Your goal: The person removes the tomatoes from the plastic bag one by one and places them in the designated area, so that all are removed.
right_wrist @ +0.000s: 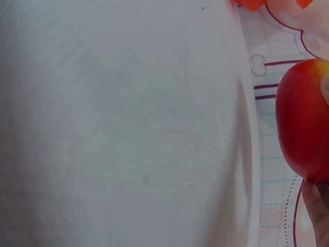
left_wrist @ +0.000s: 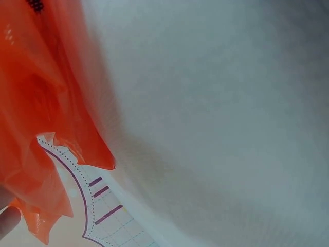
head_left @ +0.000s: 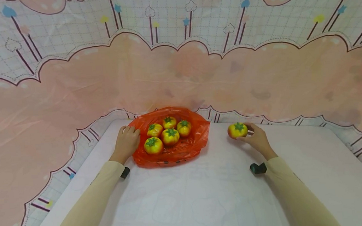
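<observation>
An orange-red plastic bag lies spread on the white table, with several yellow-red tomatoes with green star-shaped tops resting on it. At the bag's left edge my left hand pinches the plastic with bent fingers; the left wrist view shows the bag and only a fingertip at its lower left. To the right of the bag, my right hand holds one more tomato between thumb and fingers. The red side of that tomato fills the right edge of the right wrist view.
The white table reaches to a cloth backdrop with pink cloud shapes and small coloured stars. A dark wrist camera sits at the right cuff, another at the left cuff.
</observation>
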The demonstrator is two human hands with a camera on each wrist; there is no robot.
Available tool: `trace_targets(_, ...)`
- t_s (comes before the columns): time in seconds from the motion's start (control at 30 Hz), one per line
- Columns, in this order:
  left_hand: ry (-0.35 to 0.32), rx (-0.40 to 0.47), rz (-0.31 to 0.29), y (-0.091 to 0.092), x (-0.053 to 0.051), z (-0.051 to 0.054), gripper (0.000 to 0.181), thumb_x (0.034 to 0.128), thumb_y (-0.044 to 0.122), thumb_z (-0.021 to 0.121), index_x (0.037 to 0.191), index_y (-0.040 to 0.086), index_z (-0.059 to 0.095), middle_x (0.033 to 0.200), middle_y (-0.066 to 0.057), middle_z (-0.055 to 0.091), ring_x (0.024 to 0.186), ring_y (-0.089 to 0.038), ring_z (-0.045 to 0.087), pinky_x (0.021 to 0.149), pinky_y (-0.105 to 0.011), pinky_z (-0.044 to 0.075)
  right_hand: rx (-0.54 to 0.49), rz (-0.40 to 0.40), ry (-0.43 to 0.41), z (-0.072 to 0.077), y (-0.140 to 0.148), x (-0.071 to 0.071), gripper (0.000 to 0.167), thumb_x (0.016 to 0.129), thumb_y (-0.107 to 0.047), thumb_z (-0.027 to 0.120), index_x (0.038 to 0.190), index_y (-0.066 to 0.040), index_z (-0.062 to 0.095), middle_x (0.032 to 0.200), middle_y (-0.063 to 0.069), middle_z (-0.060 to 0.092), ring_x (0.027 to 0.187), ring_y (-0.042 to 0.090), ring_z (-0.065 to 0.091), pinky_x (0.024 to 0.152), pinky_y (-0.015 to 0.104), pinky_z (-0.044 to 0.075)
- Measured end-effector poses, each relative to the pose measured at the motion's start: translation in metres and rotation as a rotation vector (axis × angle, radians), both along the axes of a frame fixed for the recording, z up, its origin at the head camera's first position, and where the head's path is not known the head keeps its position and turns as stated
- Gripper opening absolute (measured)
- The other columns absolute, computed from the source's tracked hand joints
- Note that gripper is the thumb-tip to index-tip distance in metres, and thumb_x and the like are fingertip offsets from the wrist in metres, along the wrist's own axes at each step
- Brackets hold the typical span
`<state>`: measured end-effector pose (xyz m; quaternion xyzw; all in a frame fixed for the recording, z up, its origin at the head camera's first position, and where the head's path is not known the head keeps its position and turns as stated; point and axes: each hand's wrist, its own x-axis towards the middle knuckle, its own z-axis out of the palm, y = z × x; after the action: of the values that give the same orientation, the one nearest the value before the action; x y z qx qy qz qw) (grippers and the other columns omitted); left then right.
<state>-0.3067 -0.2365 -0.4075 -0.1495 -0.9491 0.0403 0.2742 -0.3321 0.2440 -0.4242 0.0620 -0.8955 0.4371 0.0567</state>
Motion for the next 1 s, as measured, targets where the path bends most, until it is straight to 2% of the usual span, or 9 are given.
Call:
trace_targets(0.3,-0.002,-0.002,-0.013,0.001,0.002,0.002,0.014,0.0856,0.013,0.064,0.093,0.001,0.063,0.092,-0.017,0.063,0.096,-0.034,0.057,0.099,-0.05,0.041,0.01,-0.006,-0.031,-0.004,0.002,0.0,0.07,0.082,-0.019,0.072,0.139,0.003,0.037,0.14,0.027,0.042,0.129,0.04,0.041,0.106,0.047,0.038)
trace_targets(0.6,-0.051,-0.004,0.012,0.001,0.001,0.001,0.017,0.0868,0.014,0.063,0.098,0.001,0.064,0.097,-0.018,0.064,0.099,-0.034,0.056,0.102,-0.051,0.039,0.026,0.018,-0.067,-0.007,0.005,-0.001,0.071,0.082,-0.021,0.073,0.137,0.005,0.038,0.139,0.028,0.043,0.129,0.04,0.041,0.106,0.046,0.039)
trace_targets(1.0,-0.059,-0.002,0.018,0.001,0.001,0.001,0.016,0.0874,0.014,0.063,0.097,0.001,0.064,0.097,-0.018,0.063,0.1,-0.034,0.056,0.102,-0.051,0.039,0.039,0.041,-0.07,-0.011,0.007,-0.001,0.069,0.083,-0.021,0.071,0.136,0.006,0.038,0.137,0.029,0.043,0.128,0.041,0.042,0.105,0.048,0.039)
